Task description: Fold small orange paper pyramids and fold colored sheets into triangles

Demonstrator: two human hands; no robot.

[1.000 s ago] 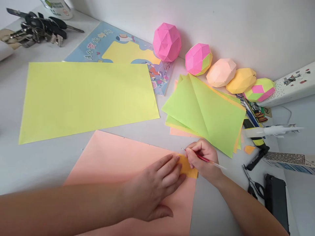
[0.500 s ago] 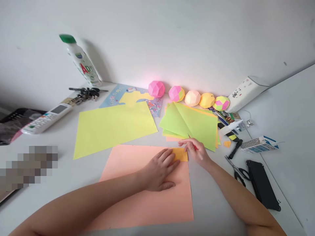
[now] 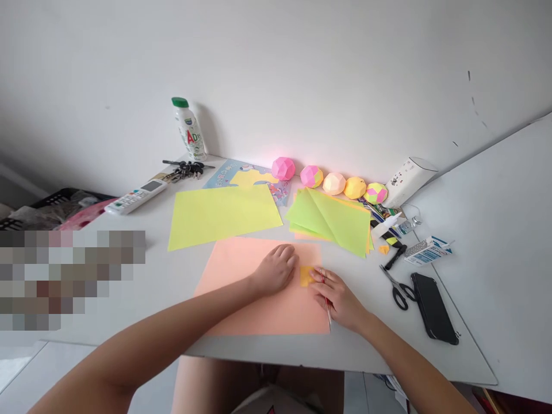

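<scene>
Left hand (image 3: 276, 269) lies palm-down with its fingers loosely curled on the salmon sheet (image 3: 241, 287), pressing it flat; its fingertips stop just left of the small orange piece (image 3: 306, 276). Right hand (image 3: 340, 296) pinches a thin red pen (image 3: 326, 298) between thumb and fingers, the shaft running from the fingertips back toward the person, its point beside the right edge of the orange piece. That piece therefore sits between the two hands, on the right part of the salmon sheet, touched or nearly touched from both sides; the right hand is the nearer. Its long axis cannot be told at this size.

From left to right behind the hands: a white remote (image 3: 135, 196), a bunch of keys (image 3: 185, 168), a green-capped bottle (image 3: 188, 129), a yellow sheet (image 3: 222, 215), a fan of green sheets (image 3: 334, 221), a row of faceted paper balls (image 3: 334, 183), scissors (image 3: 399, 287) and a black phone (image 3: 433, 307).

Compared with half a second earlier, the view has drawn back and risen, so the table edge now shows. The left hand's fingers, then stretched over the orange piece, have curled off it, and the pen has swung round to lie along the hand.
</scene>
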